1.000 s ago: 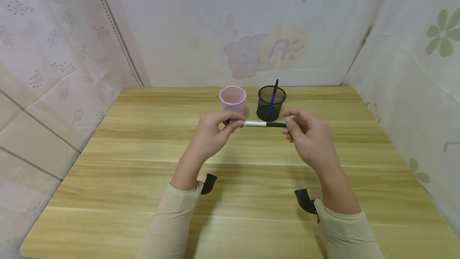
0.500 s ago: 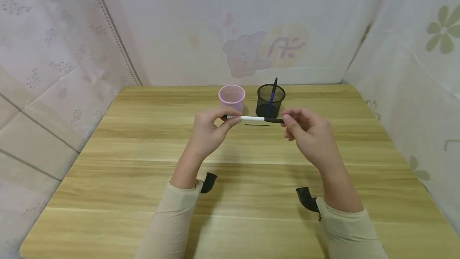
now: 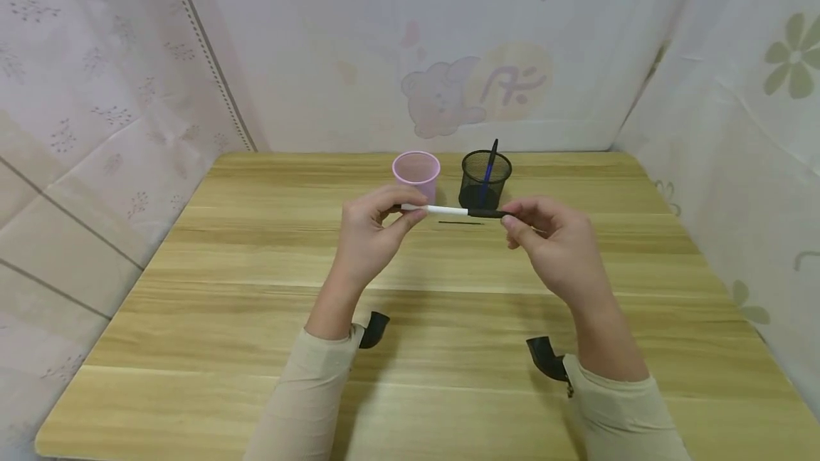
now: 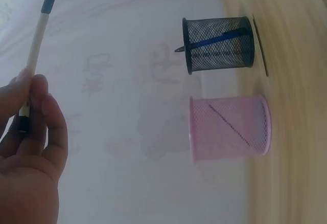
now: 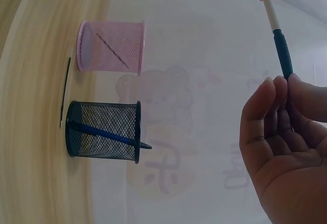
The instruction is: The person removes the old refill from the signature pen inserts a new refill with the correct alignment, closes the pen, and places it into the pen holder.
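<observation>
A white-barrelled pen (image 3: 447, 210) with a black grip is held level between both hands, raised above the table. My left hand (image 3: 373, 233) pinches its white end between thumb and fingers; the black tip of that end shows past the thumb in the left wrist view. At the other end, my right hand (image 3: 559, 244) pinches the end of the black grip with thumb and fingertips. Beyond the pen a thin dark pen refill (image 3: 461, 223) lies on the wooden table (image 3: 461, 354), in front of the two mesh cups.
A pink mesh pen cup (image 4: 230, 144) stands at the back left of a black mesh pen cup (image 3: 470, 180). Inside the black one leans a blue and black pen (image 3: 490, 168). A printed cloth (image 3: 320, 48) hangs behind the table.
Both hands have raised the pen slightly and shifted it a little left, so the refill on the table now shows apart from it. Both grips stay on the pen.
</observation>
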Motion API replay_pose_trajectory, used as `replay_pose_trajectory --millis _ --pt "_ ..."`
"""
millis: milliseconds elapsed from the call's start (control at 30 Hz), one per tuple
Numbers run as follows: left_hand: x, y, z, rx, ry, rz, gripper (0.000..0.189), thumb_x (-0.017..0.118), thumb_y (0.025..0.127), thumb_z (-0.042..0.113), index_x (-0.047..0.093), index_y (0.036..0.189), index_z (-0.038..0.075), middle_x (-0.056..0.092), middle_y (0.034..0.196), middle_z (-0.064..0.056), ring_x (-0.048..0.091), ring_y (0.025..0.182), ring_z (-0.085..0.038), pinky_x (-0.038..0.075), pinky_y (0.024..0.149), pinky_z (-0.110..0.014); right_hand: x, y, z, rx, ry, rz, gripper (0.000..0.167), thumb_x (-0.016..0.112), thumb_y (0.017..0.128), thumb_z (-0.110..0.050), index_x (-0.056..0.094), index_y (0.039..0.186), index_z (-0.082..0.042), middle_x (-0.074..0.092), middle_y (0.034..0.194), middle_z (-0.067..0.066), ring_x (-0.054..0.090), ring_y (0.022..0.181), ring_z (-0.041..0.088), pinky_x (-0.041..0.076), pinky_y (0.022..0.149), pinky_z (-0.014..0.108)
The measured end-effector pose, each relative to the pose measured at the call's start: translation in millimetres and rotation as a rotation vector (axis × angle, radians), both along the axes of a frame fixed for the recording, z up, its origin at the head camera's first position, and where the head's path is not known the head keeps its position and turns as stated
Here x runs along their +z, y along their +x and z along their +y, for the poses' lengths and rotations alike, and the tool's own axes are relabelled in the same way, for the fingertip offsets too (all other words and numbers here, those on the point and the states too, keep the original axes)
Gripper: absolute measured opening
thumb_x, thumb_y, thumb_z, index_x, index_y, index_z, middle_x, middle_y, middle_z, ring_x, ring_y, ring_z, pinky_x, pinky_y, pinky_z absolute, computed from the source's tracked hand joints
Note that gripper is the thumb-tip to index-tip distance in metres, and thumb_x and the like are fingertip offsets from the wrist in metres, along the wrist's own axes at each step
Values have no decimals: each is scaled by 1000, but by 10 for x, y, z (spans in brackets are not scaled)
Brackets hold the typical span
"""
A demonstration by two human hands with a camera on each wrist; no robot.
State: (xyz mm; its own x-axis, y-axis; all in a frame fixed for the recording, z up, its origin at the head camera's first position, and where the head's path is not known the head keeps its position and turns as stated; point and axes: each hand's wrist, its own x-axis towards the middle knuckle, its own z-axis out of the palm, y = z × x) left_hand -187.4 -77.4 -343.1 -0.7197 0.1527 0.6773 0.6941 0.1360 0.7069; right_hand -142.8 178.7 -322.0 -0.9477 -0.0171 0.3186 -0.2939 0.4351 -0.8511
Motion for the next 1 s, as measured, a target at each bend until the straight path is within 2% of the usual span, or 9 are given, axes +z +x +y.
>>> replay_pose_trajectory --millis 133,233,467,667,1000 --pt "-11 22 5 -13 19 -22 14 82 85 -12 79 98 -6 79 101 -20 75 97 -22 62 89 -22 -23 -1 -9 9 22 -14 14 65 106 -11 71 107 2 65 79 -6 64 70 10 57 68 18" --pt "-14 28 10 -41 49 -46 15 81 85 -14 78 99 -8 77 102 -22 74 99 -16 62 91 -23 -32 3 -18 8 38 -29 18 62 108 -14 70 106 2 64 78 -2 63 70 11 56 67 19" --pt "-50 -4 -29 -116 186 -106 18 78 87 -15 74 104 -13 73 105 -29 69 96 -7 60 90 -22 -43 -2 -44 -13 35 -39 21 61 109 -18 69 105 1 63 78 -2 63 70 10 55 66 19" --pt "-87 3 -69 -103 234 -146 19 77 88 -14 73 106 -14 72 105 -32 67 93 -6 59 87 -20 -83 -21 -60 -10 11 -55 25 58 111 -17 68 101 3 63 79 0 63 71 11 58 66 20" --pt "-104 -17 -56 -110 251 -133 15 77 87 -15 73 102 -15 71 105 -34 68 94 -7 59 89 -21 -82 -66 -75 -41 12 -111 43 52 113 -30 68 90 2 64 73 -7 67 67 8 61 68 21"
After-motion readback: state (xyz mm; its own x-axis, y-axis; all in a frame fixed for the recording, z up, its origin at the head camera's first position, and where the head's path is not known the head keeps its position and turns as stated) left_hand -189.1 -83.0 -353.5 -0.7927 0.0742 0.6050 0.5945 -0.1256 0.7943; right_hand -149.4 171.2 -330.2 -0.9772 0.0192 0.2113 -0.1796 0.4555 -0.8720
